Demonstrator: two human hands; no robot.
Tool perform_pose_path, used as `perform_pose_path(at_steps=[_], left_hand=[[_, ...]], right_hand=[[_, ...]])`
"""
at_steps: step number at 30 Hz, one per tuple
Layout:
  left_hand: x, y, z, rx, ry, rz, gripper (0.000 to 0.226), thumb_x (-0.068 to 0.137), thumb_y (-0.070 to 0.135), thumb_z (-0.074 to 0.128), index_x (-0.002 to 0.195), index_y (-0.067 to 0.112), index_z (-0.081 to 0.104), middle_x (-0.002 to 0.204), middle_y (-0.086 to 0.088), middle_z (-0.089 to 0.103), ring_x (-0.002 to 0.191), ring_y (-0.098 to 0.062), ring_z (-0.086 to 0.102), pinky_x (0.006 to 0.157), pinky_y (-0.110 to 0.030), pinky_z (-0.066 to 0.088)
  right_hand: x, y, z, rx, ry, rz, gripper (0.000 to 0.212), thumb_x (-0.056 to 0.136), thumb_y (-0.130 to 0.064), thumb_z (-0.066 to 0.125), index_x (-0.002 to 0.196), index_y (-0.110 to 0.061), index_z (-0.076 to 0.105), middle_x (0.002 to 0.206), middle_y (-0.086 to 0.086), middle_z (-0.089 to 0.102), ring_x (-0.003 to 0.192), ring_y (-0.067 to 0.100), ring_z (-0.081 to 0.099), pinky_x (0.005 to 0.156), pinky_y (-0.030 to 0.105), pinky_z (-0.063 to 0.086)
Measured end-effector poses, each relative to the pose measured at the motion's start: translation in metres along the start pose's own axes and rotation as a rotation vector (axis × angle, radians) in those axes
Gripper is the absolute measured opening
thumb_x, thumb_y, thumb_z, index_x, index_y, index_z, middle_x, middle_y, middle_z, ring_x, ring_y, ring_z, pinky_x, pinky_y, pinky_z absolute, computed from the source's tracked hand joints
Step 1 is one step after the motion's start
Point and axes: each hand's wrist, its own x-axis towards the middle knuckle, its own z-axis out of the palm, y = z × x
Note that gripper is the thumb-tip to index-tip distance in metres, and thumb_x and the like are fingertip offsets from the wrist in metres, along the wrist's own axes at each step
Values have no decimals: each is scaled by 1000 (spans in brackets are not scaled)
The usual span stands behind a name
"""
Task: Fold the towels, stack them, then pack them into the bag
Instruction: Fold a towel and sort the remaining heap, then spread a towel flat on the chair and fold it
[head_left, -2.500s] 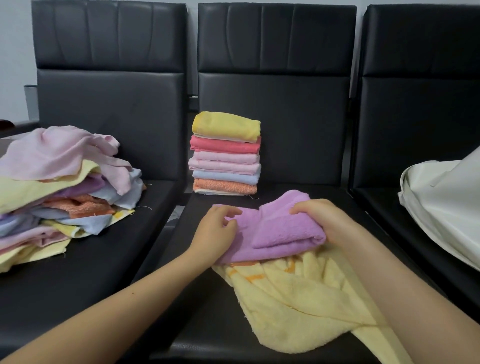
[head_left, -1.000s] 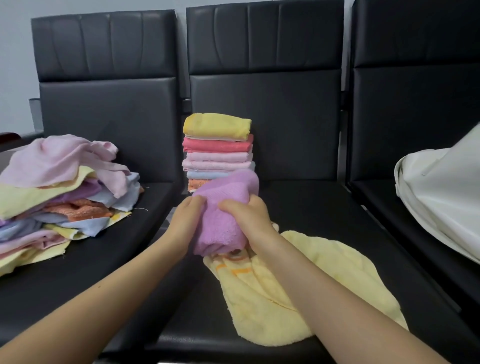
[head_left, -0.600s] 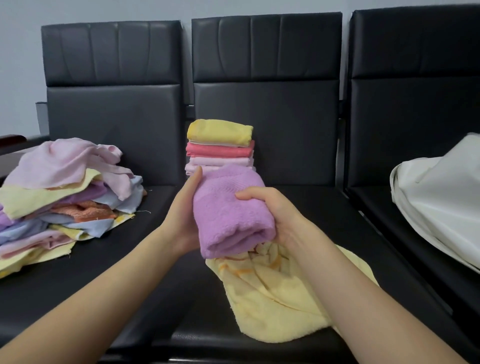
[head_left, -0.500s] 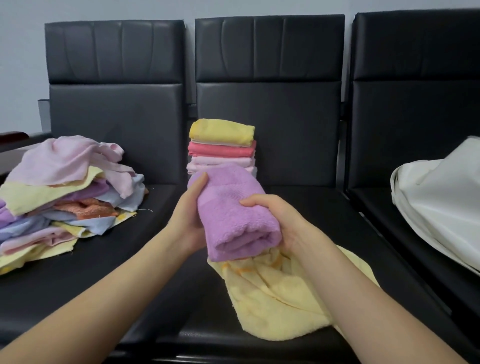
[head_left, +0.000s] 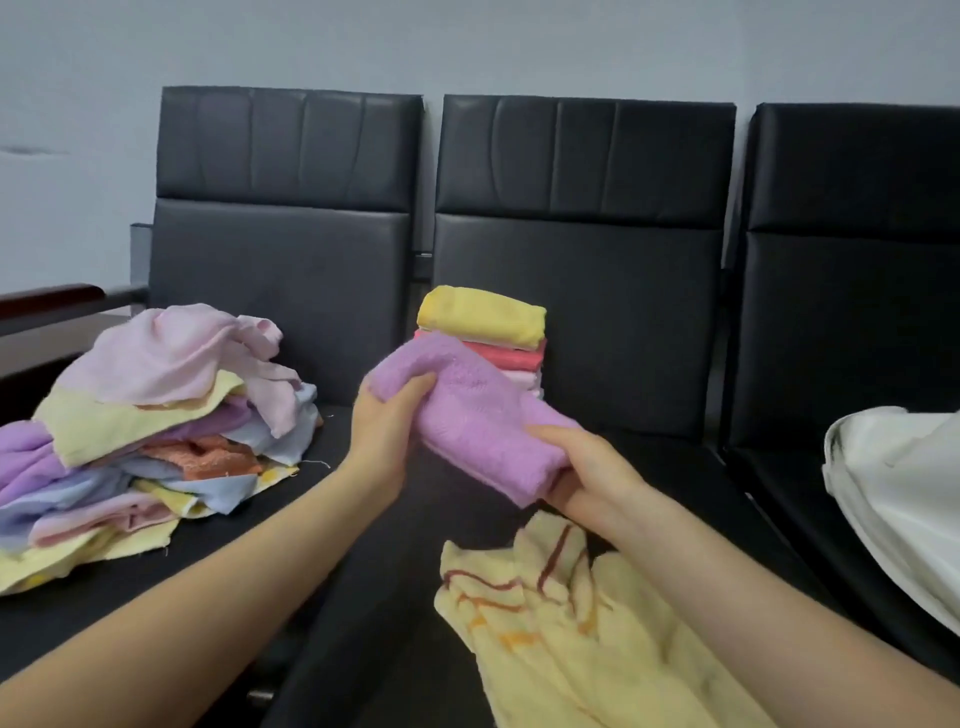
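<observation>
A folded purple towel (head_left: 475, 415) is held in the air above the middle chair seat. My left hand (head_left: 384, 423) grips its far left end, and my right hand (head_left: 582, 470) grips its near right end. Just behind it stands the stack of folded towels (head_left: 485, 319), a yellow one on top; the purple towel hides the stack's lower part. An unfolded pale yellow towel (head_left: 571, 639) lies on the seat below my right forearm. The white bag (head_left: 904, 499) lies on the right chair.
A loose heap of unfolded towels (head_left: 150, 415) in pink, yellow, purple, blue and orange covers the left chair seat. Three black padded chairs (head_left: 582, 249) stand side by side against a grey wall. A dark wooden armrest (head_left: 47, 301) shows at far left.
Both hands have lifted the folded purple towel off the yellow towel and carried it up and back toward the stack. The head view has tilted upward.
</observation>
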Motion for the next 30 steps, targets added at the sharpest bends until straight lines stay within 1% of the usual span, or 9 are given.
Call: perform_pose_path(at_steps=[4,6,8,10,14,17,21,25,30], left_hand=[[70,22,10,230,20,265,40,84,17,69,120,22,51,112,7,61,101,-5,61,83,-19,52],[106,36,25,277,34,354,38,86,12,66,117,24,49,107,9,59,96,-6,60,73,-12,48],[146,47,40,377,69,410,47,85,14,65,127,25,48,114,4,52,96,-13,56,78,-18,43],[188,44,51,534,84,393,55,87,19,63,138,28,46,121,2,42,97,-15,51,83,-21,37],[243,-8,54,957,-21,212,36,86,38,54,120,34,65,126,-3,58,114,-27,53,91,-37,48],[248,-29,55,980,-31,118,42,82,49,46,115,37,67,118,-4,62,117,-28,51,94,-42,48],[228,-3,69,1235,49,381,45,94,44,49,136,27,52,150,-11,31,140,-28,24,106,-46,29],[160,24,81,1084,-28,549,41,94,33,52,133,21,53,146,-8,35,135,-26,32,101,-40,34],[41,11,71,996,-397,363,27,95,29,49,111,18,68,117,1,62,104,-18,57,89,-35,47]], right_hand=[[57,-83,17,-117,111,-182,19,89,1,48,81,-12,59,71,6,51,64,16,51,62,30,45],[94,-112,30,-264,155,-372,21,84,0,51,100,-9,61,85,7,54,73,17,54,63,26,42],[134,-137,39,-425,241,-527,58,85,-3,53,141,-16,44,123,5,51,109,20,53,85,26,43],[177,-149,43,-543,321,-614,69,88,-4,51,151,-27,31,148,6,39,131,24,44,97,26,37],[262,-119,34,-1008,351,-438,45,95,-10,42,139,-15,51,144,14,47,130,31,46,103,30,36],[286,-101,26,-1078,318,-214,44,102,-22,30,140,-7,46,144,16,46,130,37,44,105,38,35],[240,-109,9,-1003,378,-334,57,101,-44,29,153,-21,23,154,17,25,136,38,35,112,45,30],[153,-105,-11,-809,319,-427,46,100,-37,40,137,-11,48,135,18,52,108,24,57,93,37,47],[46,-51,-47,-1050,87,-134,32,100,-36,48,91,-13,69,86,5,68,67,14,58,59,24,42]])
